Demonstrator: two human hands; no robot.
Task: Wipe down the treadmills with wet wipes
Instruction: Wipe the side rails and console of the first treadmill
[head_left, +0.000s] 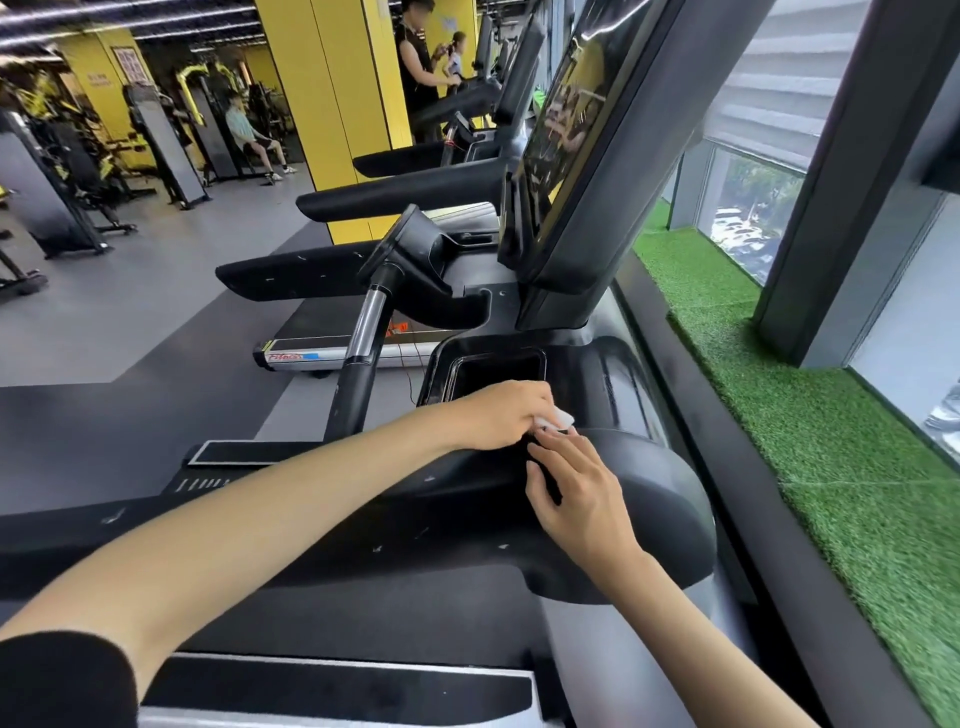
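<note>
A small white wet wipe is bunched in my left hand, whose fingers curl round it just above the black side arm of the nearest treadmill. My right hand rests on that same arm right beside it, fingers loosely bent, with the index fingertip reaching up to the edge of the wipe. Beyond both hands lie the console's rectangular tray recess and the big tilted screen.
More treadmills stand in a row to the left and behind, with people on the far ones. A yellow pillar and weight machines fill the gym floor at left. A green turf ledge and windows run along the right.
</note>
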